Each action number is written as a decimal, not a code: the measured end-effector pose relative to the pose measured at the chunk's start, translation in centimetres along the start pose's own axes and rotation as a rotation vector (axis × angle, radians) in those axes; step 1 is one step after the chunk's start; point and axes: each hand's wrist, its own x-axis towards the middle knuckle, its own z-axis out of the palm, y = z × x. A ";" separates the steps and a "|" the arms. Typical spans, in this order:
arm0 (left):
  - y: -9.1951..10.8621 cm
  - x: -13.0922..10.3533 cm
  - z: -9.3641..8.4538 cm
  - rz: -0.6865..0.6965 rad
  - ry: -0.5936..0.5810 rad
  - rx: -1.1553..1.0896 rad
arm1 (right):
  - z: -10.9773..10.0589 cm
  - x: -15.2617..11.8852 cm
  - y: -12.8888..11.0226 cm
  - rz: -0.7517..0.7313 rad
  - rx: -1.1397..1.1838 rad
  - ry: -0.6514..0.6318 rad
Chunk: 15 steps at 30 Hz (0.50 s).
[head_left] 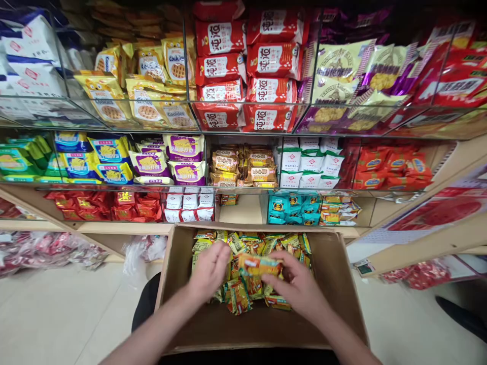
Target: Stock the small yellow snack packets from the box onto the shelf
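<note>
Right now both hands are down in the cardboard box [335, 284], gathering snack packets [251, 243]. The right hand [299, 286] is grasping an orange-yellow packet [258, 264] at its 10 o'clock; the left hand [208, 271] is curled on the pile, though I cannot tell if it grips. Next, I'd judge, comes lifting a handful toward the shelf gap [245, 208] at 12 o'clock.

Both hands in cardboard box [173, 284] of small yellow-green snack packets [266, 243]. Left hand [208, 271] and right hand [294, 284] together grip orange-yellow packet [259, 264] above the pile. Far: glass-fronted shelves [243, 124] stacked with red, yellow, purple snack bags.
</note>
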 end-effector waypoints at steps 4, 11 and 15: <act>-3.8 4.4 -5.4 0.086 0.065 0.630 | -1.8 5.5 -2.5 -0.116 -0.352 0.099; -7.7 6.0 -5.6 0.009 0.006 0.720 | 2.4 18.9 0.3 0.051 -0.655 -0.101; -7.4 5.8 -5.4 -0.007 -0.026 0.760 | 5.9 24.5 4.6 0.125 -0.588 -0.093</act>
